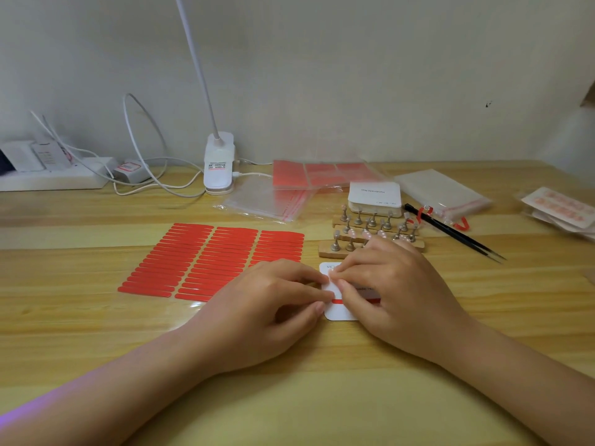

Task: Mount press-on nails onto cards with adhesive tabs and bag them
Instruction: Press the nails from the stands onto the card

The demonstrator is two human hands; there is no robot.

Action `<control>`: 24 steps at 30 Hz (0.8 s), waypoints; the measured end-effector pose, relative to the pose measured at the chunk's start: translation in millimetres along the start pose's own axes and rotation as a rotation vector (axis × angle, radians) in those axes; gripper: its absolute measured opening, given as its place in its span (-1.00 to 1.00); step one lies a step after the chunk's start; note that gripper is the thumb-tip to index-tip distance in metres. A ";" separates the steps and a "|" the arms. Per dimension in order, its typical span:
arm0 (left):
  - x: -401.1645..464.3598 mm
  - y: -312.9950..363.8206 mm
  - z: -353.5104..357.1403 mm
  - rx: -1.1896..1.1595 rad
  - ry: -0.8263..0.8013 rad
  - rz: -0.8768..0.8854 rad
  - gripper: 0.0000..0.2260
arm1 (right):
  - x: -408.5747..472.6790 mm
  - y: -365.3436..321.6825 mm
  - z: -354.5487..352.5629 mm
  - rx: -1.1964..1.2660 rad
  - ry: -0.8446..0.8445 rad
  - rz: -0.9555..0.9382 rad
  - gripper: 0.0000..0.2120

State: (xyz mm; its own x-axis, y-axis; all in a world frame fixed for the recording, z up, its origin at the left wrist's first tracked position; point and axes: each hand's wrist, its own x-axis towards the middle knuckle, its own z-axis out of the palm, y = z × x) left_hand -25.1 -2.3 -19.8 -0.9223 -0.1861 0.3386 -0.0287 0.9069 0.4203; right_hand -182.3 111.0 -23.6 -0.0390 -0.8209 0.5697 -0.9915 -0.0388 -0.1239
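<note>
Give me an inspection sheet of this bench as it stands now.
Surface: wooden table, glossy.
Job's things: white card carrying one red adhesive strip; sheet of red adhesive strips to its left; nail stands on wooden bars behind; card stack; clear bags.
Clutter: black tweezers; filled bags at far right.
Grippers: left hand and right hand both on the card, fingertips meeting at its top left.
Cables: white cables looping to a power strip.
Surroundings: clip lamp, plain wall.
</note>
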 end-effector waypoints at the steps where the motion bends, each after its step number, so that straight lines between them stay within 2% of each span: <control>1: 0.1 0.3 -0.2 -0.001 0.003 0.002 -0.68 | -0.3 -0.4 -0.3 0.005 -0.002 0.004 -0.68; 8: 1.6 2.5 -2.1 -0.003 -0.004 -0.009 -0.76 | -2.1 -1.8 -2.1 0.007 -0.035 0.027 -0.70; 13: 6.0 3.9 -6.0 -0.002 -0.036 -0.015 -0.77 | -2.9 -0.1 -3.7 0.108 -0.064 0.098 -0.62; 17: 6.5 3.0 -5.2 -0.006 -0.020 -0.008 -0.78 | -3.5 1.2 -5.2 0.160 -0.002 0.134 -0.66; 24: 7.3 1.9 -4.6 -0.004 -0.010 0.006 -0.77 | -3.6 -0.9 -2.9 0.050 -0.007 0.121 -0.62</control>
State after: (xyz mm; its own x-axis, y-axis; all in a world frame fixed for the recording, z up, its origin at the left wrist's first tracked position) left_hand -30.1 -3.7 -12.7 -0.9264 -0.1768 0.3325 -0.0215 0.9063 0.4220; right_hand -181.6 115.7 -23.2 -0.1566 -0.8250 0.5430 -0.9723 0.0322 -0.2315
